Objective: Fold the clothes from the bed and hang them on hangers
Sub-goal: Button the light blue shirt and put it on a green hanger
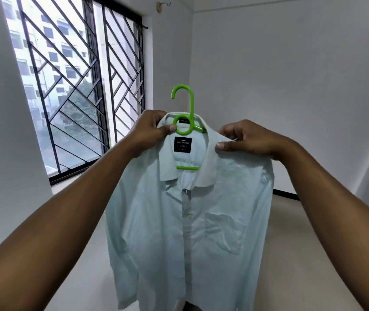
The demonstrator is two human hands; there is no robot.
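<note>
Your left hand (153, 127) pinches the collar of the pale blue shirt (185, 221) just left of the green hanger (193, 106), thumb against its ring. Your right hand (244, 138) pinches the shoulder fabric right of the hanger. The shirt hangs below the hanger, front facing you.
</note>
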